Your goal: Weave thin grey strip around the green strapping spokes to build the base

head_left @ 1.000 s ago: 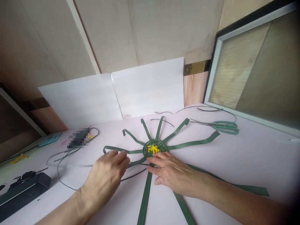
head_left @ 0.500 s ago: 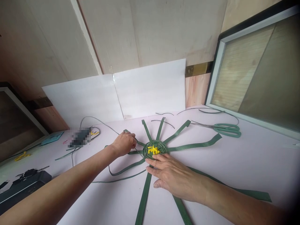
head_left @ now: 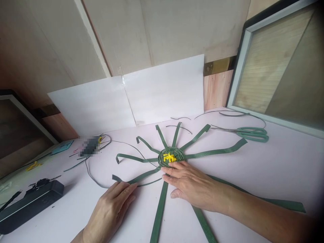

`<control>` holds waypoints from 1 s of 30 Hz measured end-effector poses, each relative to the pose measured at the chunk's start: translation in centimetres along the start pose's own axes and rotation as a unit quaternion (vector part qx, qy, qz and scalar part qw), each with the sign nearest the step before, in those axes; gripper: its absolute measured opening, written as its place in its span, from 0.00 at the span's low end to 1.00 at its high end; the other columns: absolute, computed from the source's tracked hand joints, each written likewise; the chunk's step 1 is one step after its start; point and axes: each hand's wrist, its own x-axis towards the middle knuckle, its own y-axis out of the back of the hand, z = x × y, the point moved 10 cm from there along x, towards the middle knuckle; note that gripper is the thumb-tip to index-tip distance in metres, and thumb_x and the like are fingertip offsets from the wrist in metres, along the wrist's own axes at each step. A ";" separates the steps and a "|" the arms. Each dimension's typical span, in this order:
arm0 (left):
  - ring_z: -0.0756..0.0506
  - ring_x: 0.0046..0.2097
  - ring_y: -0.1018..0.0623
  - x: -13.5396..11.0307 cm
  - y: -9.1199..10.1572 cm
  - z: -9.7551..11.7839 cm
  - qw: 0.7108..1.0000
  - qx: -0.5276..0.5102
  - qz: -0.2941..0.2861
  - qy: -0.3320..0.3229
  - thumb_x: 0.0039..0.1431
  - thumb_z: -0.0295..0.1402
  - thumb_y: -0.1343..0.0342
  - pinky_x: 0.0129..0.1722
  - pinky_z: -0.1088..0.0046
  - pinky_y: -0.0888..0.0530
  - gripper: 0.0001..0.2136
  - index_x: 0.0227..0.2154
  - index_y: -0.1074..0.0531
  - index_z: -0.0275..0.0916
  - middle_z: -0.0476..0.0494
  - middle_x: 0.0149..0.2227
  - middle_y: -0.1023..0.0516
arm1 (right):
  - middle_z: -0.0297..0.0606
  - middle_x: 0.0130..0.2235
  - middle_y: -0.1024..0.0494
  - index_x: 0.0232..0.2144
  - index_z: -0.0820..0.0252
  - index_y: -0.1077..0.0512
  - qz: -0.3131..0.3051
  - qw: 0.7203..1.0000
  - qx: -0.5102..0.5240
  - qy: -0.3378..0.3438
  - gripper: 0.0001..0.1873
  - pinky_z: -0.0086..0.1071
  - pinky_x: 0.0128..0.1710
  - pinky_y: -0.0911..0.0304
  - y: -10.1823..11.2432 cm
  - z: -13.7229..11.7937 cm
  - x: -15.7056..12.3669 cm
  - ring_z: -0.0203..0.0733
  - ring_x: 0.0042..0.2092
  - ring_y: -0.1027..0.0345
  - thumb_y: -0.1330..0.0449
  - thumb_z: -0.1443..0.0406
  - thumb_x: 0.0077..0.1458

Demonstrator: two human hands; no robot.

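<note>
A round woven base point(head_left: 159, 158) of dark green cord lies on the table, with flat green straps point(head_left: 160, 209) spreading out from it like spokes. Yellow twisted ties point(head_left: 170, 157) sit at its centre. My right hand point(head_left: 188, 184) rests on the near edge of the base, fingers stretched out and pressing down. Lower left of it, my left hand point(head_left: 112, 204) is closed over a thin green cord point(head_left: 150, 183), beside one strap's bent end. The fingertips partly hide the cord there. Another thin strand point(head_left: 138, 148) curves from the base toward the upper left.
Green-handled scissors point(head_left: 251, 133) lie at the right back, near loose cord offcuts point(head_left: 178, 128). A black box point(head_left: 32, 204) with keys on it stands at the left. Behind it are a blurred dark item point(head_left: 89, 146) and yellow ties point(head_left: 33, 165). White boards point(head_left: 164, 91) line the back wall.
My left hand has moved from the upper-left straps down and toward me, onto the cord at the lower left. My right hand stays on the base. The view has shifted slightly.
</note>
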 end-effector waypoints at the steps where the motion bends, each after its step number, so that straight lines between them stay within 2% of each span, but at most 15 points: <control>1: 0.47 0.34 0.25 0.4 -0.5 -0.4 1.000 -0.001 -0.003 0.004 0.68 0.32 0.54 0.33 0.74 0.25 0.14 0.52 0.30 0.40 0.41 0.39 0.24 | 0.41 0.57 0.30 0.50 0.61 0.29 -0.004 1.000 0.000 0.000 0.20 0.44 0.52 0.40 0.1 0.0 0.0 0.51 0.56 0.40 0.38 0.57 0.59; 4: 0.46 0.37 0.24 1.7 -0.7 -1.0 1.000 0.013 0.015 -0.005 0.68 0.31 0.55 0.35 0.73 0.23 0.13 0.48 0.26 0.41 0.41 0.40 0.24 | 0.41 0.58 0.31 0.51 0.61 0.29 -0.009 1.000 0.000 -0.008 0.19 0.44 0.52 0.40 0.3 0.0 0.2 0.51 0.55 0.38 0.38 0.58 0.59; 7: 0.41 0.52 0.26 2.8 -0.8 -1.1 0.999 -0.005 0.026 -0.037 0.68 0.31 0.54 0.48 0.65 0.23 0.13 0.48 0.26 0.40 0.37 0.54 0.28 | 0.41 0.58 0.31 0.52 0.60 0.29 -0.011 1.000 0.000 -0.008 0.20 0.44 0.53 0.40 0.3 0.0 0.3 0.51 0.55 0.39 0.39 0.58 0.60; 8: 0.40 0.54 0.27 3.2 -1.1 -1.1 0.999 -0.019 0.021 -0.046 0.68 0.32 0.53 0.50 0.63 0.24 0.13 0.49 0.26 0.39 0.36 0.56 0.30 | 0.41 0.58 0.31 0.52 0.60 0.29 -0.014 1.000 0.002 -0.008 0.20 0.44 0.53 0.40 0.3 0.0 0.3 0.51 0.55 0.39 0.39 0.58 0.60; 10: 0.41 0.51 0.26 4.0 -1.9 -1.0 0.997 -0.057 -0.003 -0.060 0.67 0.35 0.52 0.48 0.64 0.23 0.14 0.50 0.27 0.40 0.36 0.55 0.29 | 0.41 0.58 0.31 0.52 0.60 0.29 -0.020 1.000 0.004 -0.011 0.20 0.44 0.53 0.40 0.2 0.1 0.4 0.51 0.55 0.39 0.39 0.58 0.60; 13: 0.44 0.45 0.24 5.4 -3.3 -0.2 0.988 -0.129 -0.022 -0.088 0.66 0.36 0.50 0.43 0.67 0.22 0.14 0.49 0.27 0.39 0.37 0.47 0.25 | 0.42 0.59 0.32 0.52 0.61 0.29 -0.023 1.000 0.002 -0.015 0.20 0.45 0.53 0.40 0.1 0.2 0.3 0.52 0.56 0.39 0.40 0.57 0.61; 17: 0.47 0.40 0.24 7.1 -4.5 0.1 0.980 -0.178 -0.028 -0.080 0.68 0.32 0.54 0.42 0.70 0.24 0.11 0.38 0.26 0.37 0.42 0.35 0.24 | 0.43 0.60 0.33 0.53 0.61 0.30 -0.022 1.000 0.002 -0.010 0.22 0.46 0.53 0.41 -0.1 0.3 0.2 0.54 0.57 0.41 0.42 0.55 0.62; 20: 0.48 0.37 0.24 7.3 -5.0 0.1 0.980 -0.180 -0.050 -0.068 0.68 0.31 0.54 0.45 0.69 0.26 0.10 0.36 0.27 0.38 0.45 0.34 0.24 | 0.42 0.60 0.33 0.54 0.60 0.30 -0.023 1.000 0.003 -0.012 0.22 0.46 0.53 0.41 -0.2 0.4 0.1 0.54 0.58 0.42 0.42 0.55 0.62; 25: 0.48 0.34 0.25 7.0 -5.2 -0.1 0.981 -0.172 -0.084 -0.034 0.65 0.30 0.51 0.35 0.73 0.27 0.06 0.35 0.30 0.38 0.46 0.33 0.25 | 0.42 0.61 0.34 0.53 0.60 0.30 -0.030 0.999 0.005 -0.018 0.21 0.47 0.54 0.42 -0.2 0.5 0.1 0.55 0.58 0.43 0.43 0.55 0.62; 30: 0.48 0.32 0.26 8.0 -5.4 0.6 0.989 -0.075 -0.080 -0.104 0.66 0.27 0.56 0.31 0.73 0.26 0.07 0.35 0.33 0.37 0.44 0.34 0.26 | 0.42 0.61 0.34 0.54 0.61 0.30 -0.041 0.999 0.010 -0.022 0.22 0.47 0.55 0.43 -0.2 0.5 0.2 0.55 0.58 0.43 0.43 0.55 0.62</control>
